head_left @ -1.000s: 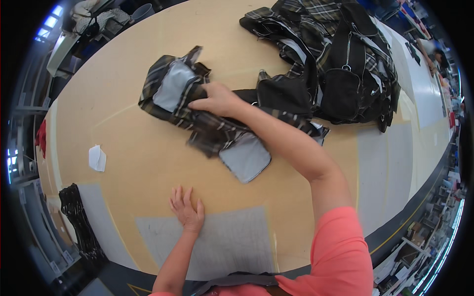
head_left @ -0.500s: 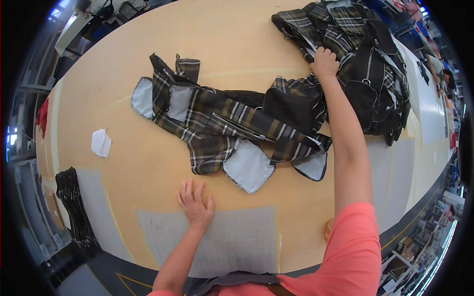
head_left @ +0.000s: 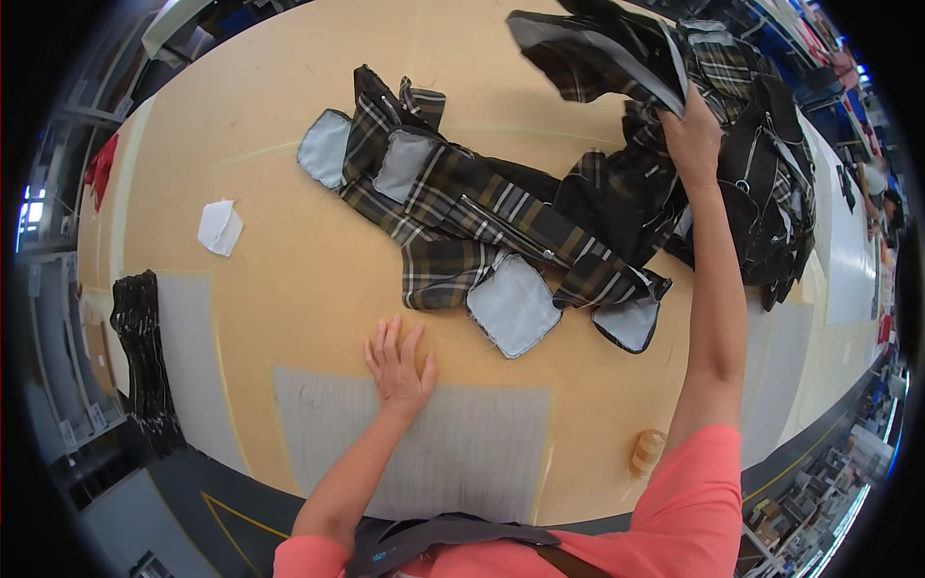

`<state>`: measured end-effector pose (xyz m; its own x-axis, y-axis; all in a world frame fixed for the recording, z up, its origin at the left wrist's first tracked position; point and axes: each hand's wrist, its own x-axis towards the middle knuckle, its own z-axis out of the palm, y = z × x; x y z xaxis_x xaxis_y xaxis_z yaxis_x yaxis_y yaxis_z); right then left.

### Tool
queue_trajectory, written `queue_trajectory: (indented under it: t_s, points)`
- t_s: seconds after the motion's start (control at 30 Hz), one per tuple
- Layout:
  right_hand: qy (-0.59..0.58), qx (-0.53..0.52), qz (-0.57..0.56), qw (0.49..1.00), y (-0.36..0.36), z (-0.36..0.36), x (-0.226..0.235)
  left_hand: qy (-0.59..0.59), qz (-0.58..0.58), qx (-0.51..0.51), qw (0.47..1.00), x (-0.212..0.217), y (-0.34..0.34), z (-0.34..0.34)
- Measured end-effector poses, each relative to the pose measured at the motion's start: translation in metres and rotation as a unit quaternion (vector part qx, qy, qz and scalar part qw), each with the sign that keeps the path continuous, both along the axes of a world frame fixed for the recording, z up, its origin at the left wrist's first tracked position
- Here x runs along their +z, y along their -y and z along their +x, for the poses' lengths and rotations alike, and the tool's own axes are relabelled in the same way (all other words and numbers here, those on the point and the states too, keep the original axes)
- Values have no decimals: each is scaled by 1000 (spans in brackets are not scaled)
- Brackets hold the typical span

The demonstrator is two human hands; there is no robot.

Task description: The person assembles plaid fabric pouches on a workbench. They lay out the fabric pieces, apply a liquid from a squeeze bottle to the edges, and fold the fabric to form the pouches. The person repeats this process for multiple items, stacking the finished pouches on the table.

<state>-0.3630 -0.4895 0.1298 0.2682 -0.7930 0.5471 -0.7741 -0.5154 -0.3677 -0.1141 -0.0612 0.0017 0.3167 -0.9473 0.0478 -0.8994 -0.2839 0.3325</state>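
R hand pinches the edge of a dark, grey-lined plaid fabric piece, held up nr the black-and-plaid pile. L hand rests palm-down, fingers a bit spread, gripping nothing, on the tan tabletop, nr the zippered plaid piece w/ pale-grey lining patches lying mid-table.

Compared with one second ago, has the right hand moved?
Yes, rightward: the right hand is now beyond the right edge of the front grey table panel.
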Motion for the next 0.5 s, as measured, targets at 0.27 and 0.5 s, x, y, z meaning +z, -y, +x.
queue_trajectory:
  t_s: [0.27, 0.5]
  points:
    - [-103, 261, 134, 950, -98, 131, 27, 3, 7, -4, 1000, -4, 0, 1]
    - [170, 95, 257, 947, -124, 8, -3, 0, -19, 11, 1000, -9, -5, -2]
